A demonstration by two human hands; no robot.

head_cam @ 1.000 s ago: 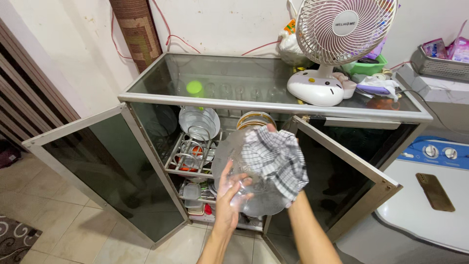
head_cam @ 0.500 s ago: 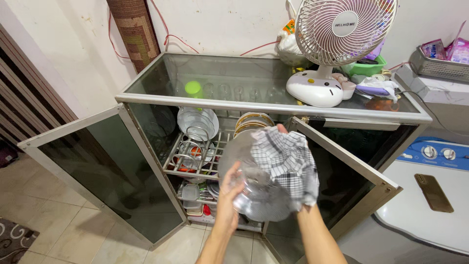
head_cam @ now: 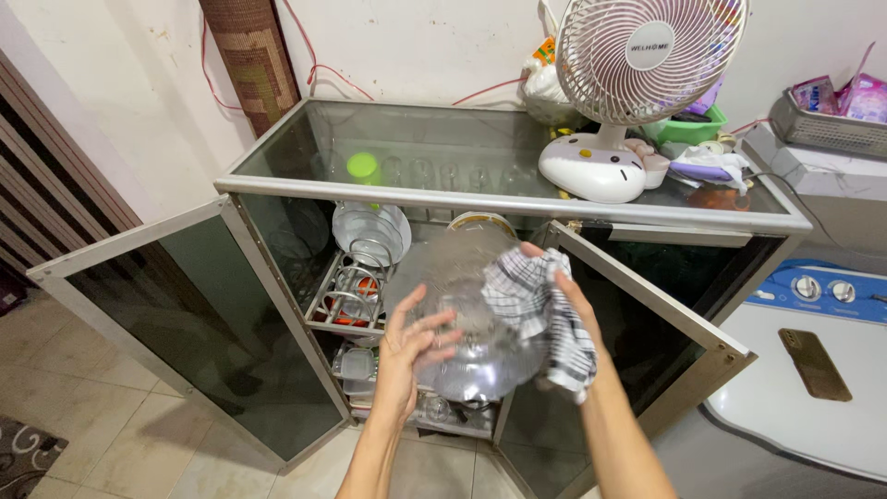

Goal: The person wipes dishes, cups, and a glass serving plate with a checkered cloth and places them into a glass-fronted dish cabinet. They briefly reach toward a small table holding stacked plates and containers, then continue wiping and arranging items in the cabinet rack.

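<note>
A large clear glass bowl is held up in front of an open glass-door cabinet. My left hand grips the bowl's left side with fingers spread on the glass. My right hand presses a black-and-white checked cloth against the bowl's right side; most of that hand is hidden under the cloth. The bowl is blurred by motion.
The cabinet has a glass top and both doors swung open, left door and right door. Inside stand a wire rack with plates. On top stands a white desk fan. A white washing machine sits at right.
The bowl has been turned and lifted slightly in my hands, and the cloth has shifted across its right side. The view has moved a little closer.
</note>
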